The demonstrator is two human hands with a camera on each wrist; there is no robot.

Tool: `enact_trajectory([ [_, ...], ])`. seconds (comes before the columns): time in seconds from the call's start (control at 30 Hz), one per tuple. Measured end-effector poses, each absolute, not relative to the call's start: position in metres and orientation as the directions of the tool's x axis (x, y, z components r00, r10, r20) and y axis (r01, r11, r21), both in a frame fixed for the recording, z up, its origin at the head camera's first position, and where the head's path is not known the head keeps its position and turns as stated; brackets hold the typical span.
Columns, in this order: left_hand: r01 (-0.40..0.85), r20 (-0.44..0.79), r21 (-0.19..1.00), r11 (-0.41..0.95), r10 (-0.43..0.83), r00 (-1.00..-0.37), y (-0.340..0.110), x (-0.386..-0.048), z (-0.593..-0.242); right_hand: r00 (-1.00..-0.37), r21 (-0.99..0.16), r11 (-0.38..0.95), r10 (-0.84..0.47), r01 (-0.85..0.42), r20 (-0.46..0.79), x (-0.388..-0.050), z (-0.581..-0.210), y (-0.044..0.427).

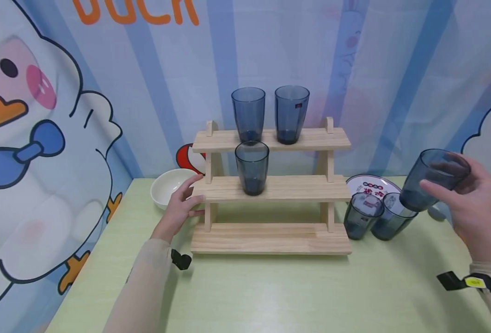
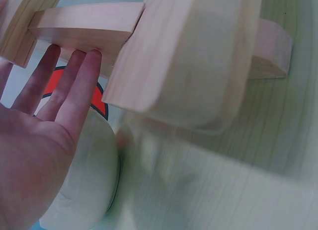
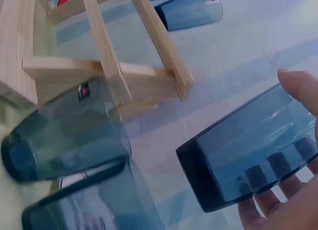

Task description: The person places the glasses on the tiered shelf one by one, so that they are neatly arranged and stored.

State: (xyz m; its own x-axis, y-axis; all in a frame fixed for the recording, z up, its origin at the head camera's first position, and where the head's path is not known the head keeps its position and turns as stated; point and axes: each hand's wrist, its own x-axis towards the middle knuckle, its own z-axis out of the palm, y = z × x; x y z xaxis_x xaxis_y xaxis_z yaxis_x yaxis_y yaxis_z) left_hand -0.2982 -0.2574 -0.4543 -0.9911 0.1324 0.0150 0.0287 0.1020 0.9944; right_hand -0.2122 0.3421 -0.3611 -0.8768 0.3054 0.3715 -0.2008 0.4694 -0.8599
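A three-tier wooden shelf (image 1: 270, 188) stands mid-table. Two blue-grey glasses (image 1: 248, 114) are upright on its top tier and one glass (image 1: 253, 169) on the middle tier. My left hand (image 1: 176, 210) touches the shelf's left side; in the left wrist view the extended fingers of the left hand (image 2: 54, 111) rest against a wooden side piece (image 2: 87, 31). At the right, my right hand (image 1: 474, 199) grips a tilted glass (image 1: 430, 180), raised above the table; the right wrist view shows the fingers around this glass (image 3: 243, 150). Two more glasses (image 1: 363, 216) stand below and left of it.
A white bowl (image 1: 162, 187) sits behind my left hand. Behind the two standing glasses at the right is a plate with red markings (image 1: 370, 184). A curtain with cartoon ducks (image 1: 166, 69) hangs behind the green table (image 1: 270, 296).
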Motion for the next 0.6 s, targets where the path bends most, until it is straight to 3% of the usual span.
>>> enact_trajectory([
  [0.13, 0.025, 0.012, 0.995, 0.100, 0.132, -0.991, -0.258, -0.297, -0.455, -0.888, -0.867, 0.430, 0.254, -0.252, 0.384, -0.219, -0.354, 0.325],
  [0.33, 0.024, 0.009, 0.994, 0.106, 0.134, -0.991, -0.257, -0.297, -0.455, -0.910, -0.912, 0.222, 0.161, -0.345, 0.383, -0.229, -0.350, 0.300],
  [0.53, 0.017, 0.004, 0.995, 0.098, 0.123, -0.992, -0.259, -0.298, -0.456, -0.934, -0.891, 0.337, 0.081, -0.304, 0.349, -0.236, -0.346, 0.272],
  [0.6, 0.019, 0.007, 0.996, 0.092, 0.122, -0.992, -0.258, -0.298, -0.456, -0.933, -0.897, 0.299, 0.051, -0.326, 0.356, -0.239, -0.346, 0.263],
])
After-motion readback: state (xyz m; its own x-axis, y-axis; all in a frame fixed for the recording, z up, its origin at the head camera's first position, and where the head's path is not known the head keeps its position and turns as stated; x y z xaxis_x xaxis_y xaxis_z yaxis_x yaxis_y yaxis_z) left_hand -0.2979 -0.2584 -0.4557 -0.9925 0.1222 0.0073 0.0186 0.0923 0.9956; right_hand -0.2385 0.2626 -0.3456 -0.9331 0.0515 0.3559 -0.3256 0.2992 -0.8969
